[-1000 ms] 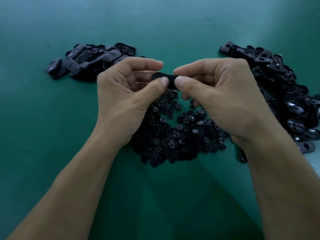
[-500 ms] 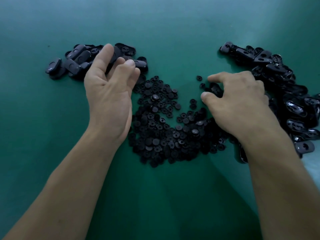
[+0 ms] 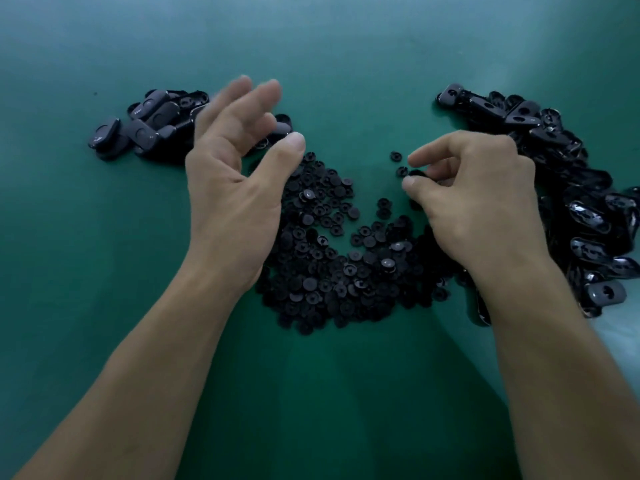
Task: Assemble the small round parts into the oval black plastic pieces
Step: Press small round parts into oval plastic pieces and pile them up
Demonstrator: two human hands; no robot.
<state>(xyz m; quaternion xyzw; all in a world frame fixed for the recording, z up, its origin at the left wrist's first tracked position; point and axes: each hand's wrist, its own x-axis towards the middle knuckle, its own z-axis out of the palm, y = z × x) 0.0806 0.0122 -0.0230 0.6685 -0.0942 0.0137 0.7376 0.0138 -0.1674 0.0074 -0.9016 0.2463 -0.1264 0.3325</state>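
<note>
Risk, small round part [image 3: 416, 173]: it is tiny and held only at its edge, so it may flip or slip back among the others; too light a pinch would cause that
Risk, stray round parts [image 3: 396, 155]: two lie just beside the pinched one, and a fingertip could drag or flick them across the table [image 3: 104, 306]
Risk, heap of round parts [image 3: 322, 271]: the right wrist hangs over its right edge, so a low sweep would probably scatter it
Risk, left pile of oval pieces [image 3: 149, 129]: the left fingers are blurred by motion just beside it, and a hasty move could knock pieces off the pile
Risk, orientation: the parts lie face up and face down alike, so the picked one may need turning before it seats
Left hand [image 3: 235, 202]: raised over the gap between the left pile and the heap, back toward the camera, grip spread, fingers loosely bent, holding nothing
Right hand [image 3: 478, 209]: low at the heap's far right edge, thumb and forefinger pinching the round part, other fingers curled under
Right pile of oval pieces [image 3: 581, 209]: on the table just beyond the right hand, none of them held
</note>
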